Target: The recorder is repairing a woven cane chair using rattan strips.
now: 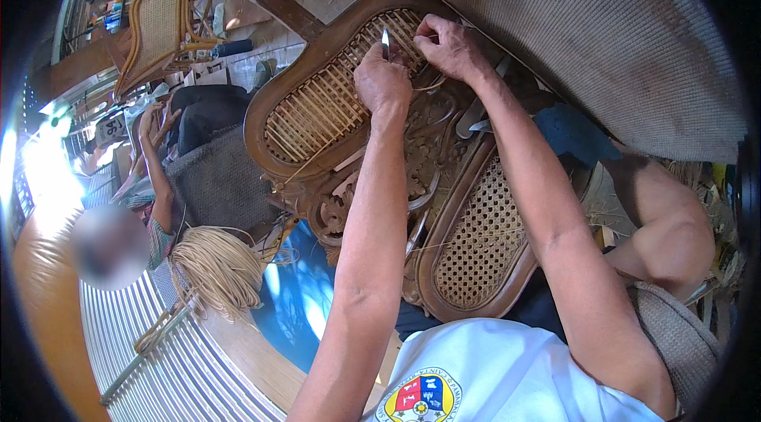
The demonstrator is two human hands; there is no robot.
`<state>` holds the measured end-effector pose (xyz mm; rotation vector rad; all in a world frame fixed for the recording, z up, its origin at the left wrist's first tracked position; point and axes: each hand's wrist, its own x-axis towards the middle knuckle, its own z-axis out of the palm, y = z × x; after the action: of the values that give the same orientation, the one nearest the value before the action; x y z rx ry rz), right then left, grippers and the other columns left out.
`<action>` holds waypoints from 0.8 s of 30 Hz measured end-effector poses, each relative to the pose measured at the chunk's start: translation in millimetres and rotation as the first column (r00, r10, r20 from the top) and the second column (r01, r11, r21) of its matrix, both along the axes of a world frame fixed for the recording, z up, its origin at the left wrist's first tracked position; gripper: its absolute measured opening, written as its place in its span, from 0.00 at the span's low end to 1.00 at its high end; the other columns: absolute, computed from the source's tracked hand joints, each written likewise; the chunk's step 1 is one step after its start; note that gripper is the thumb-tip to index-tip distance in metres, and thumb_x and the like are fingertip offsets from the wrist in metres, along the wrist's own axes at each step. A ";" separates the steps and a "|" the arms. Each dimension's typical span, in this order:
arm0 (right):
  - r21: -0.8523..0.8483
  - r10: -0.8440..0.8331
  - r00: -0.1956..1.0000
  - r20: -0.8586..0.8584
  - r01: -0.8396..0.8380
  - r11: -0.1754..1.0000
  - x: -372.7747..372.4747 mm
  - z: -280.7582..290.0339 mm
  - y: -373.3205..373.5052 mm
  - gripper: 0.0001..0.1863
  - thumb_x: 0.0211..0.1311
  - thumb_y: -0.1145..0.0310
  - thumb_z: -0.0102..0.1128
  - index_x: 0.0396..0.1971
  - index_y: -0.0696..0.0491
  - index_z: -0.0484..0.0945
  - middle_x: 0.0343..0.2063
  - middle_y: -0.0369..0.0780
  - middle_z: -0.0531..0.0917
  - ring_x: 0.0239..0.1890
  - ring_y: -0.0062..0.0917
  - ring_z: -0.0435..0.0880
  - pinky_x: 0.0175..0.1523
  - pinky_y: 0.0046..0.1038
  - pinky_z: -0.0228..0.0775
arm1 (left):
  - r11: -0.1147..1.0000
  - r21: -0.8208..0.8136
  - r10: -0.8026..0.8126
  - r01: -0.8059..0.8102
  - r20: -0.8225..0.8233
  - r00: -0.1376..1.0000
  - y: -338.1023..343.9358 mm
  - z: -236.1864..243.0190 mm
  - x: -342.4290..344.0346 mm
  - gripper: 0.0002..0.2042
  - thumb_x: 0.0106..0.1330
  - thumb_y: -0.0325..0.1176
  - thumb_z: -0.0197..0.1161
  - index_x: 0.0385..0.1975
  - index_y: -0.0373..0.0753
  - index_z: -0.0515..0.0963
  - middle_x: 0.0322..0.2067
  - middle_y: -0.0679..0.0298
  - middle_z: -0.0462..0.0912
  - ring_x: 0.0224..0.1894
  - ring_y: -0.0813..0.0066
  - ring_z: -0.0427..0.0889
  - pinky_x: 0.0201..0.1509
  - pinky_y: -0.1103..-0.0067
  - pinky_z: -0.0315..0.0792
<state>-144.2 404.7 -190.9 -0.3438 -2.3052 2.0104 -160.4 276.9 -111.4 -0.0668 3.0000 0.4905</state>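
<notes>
Cane panel [309, 122] beneath left fist [384, 80], curled right hand [453, 49]

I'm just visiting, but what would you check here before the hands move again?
1. Left hand has the shiny pointed tool: ok, its tip pointing up past the fingers.
2. Right hand has a strand: cannot tell; its fingers are pinched together.
3. Upper panel filled like the lower panel: not ok; it shows rows of strips, not that holed mesh.
4. Lower panel's mesh unbroken: ok where visible.
5. Strand bundle clear of both hands: ok, off to the left.
</notes>
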 end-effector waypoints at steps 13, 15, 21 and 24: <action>0.110 0.050 0.998 0.043 -0.054 0.992 -0.3 -4.8 2.2 0.14 0.60 0.62 0.64 0.40 0.56 0.80 0.38 0.45 0.86 0.42 0.36 0.86 0.48 0.35 0.76 | 0.998 -0.054 -0.020 0.018 -0.051 0.998 5.4 -6.0 8.8 0.09 0.62 0.36 0.68 0.40 0.43 0.84 0.33 0.51 0.86 0.38 0.51 0.84 0.43 0.63 0.75; 0.135 0.032 0.999 0.029 -0.035 0.990 1.4 -2.4 -2.5 0.13 0.60 0.63 0.64 0.40 0.56 0.80 0.38 0.45 0.86 0.41 0.37 0.86 0.48 0.36 0.76 | 0.998 -0.050 -0.024 0.022 -0.048 0.999 3.1 -4.3 8.8 0.09 0.62 0.37 0.68 0.40 0.43 0.84 0.33 0.51 0.85 0.38 0.50 0.84 0.43 0.63 0.74; 0.072 0.048 0.998 0.029 -0.050 0.996 2.1 3.4 0.0 0.13 0.60 0.63 0.65 0.39 0.56 0.82 0.38 0.46 0.86 0.41 0.38 0.86 0.48 0.35 0.76 | 0.998 -0.042 -0.059 0.055 -0.083 0.995 2.8 -4.4 8.9 0.08 0.62 0.35 0.67 0.32 0.37 0.80 0.31 0.49 0.85 0.38 0.45 0.83 0.42 0.59 0.75; 0.058 0.066 0.997 0.045 -0.068 0.996 0.9 2.6 0.5 0.13 0.59 0.63 0.65 0.38 0.56 0.83 0.37 0.45 0.87 0.41 0.37 0.86 0.49 0.35 0.76 | 0.994 -0.062 -0.094 0.089 -0.082 0.992 1.3 -3.6 7.1 0.09 0.63 0.35 0.66 0.33 0.36 0.80 0.32 0.47 0.85 0.38 0.45 0.83 0.43 0.60 0.75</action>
<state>-143.3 405.2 -188.4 -0.3128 -2.4281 1.9773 -153.2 278.3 -115.1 0.0885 3.0828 0.4068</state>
